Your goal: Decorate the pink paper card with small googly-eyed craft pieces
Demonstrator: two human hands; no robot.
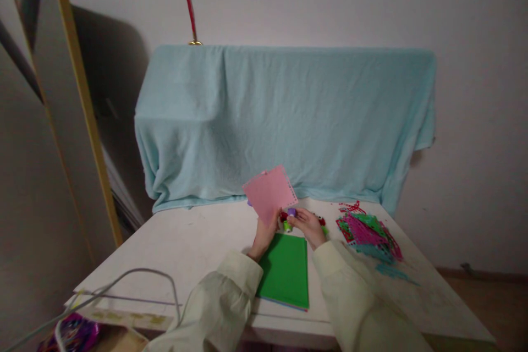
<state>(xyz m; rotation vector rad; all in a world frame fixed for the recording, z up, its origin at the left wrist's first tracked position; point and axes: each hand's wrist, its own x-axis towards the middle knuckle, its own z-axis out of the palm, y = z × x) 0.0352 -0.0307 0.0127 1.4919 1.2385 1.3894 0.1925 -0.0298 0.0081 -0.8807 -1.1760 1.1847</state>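
My left hand (264,234) holds a pink paper sheet (269,192) upright by its lower corner, above the white table (190,247). One edge of the sheet shows a punched pattern. My right hand (308,226) grips a small green and purple craft punch (289,219) right beside that sheet. Under both hands lies a stack of paper with a green sheet (286,270) on top. Cream sleeves cover both forearms.
A pile of punched pink, green and blue paper pieces (368,235) lies at the right of the table. A light blue blanket (284,121) drapes a bulky object behind it. A tall mirror (70,93) leans at left. Grey cables (136,280) cross the table's near left corner.
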